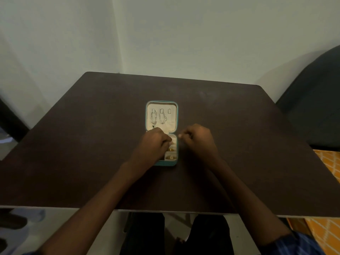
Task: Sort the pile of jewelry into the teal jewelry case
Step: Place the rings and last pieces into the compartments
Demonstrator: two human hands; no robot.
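Now | both hands (154,142) (197,138) over open case (161,163) (mid-table (73,144)) | margins wide

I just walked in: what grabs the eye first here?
A small teal jewelry case lies open mid-table on the dark brown table, silver chain necklaces hanging in its cream lid. The left hand reaches into the lower tray by the gold pieces; the right hand is curled just beside the case.

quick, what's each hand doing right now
Left hand: fingers curled inside the jewelry case; grip cannot be told.
Right hand: pinching something small and pale.
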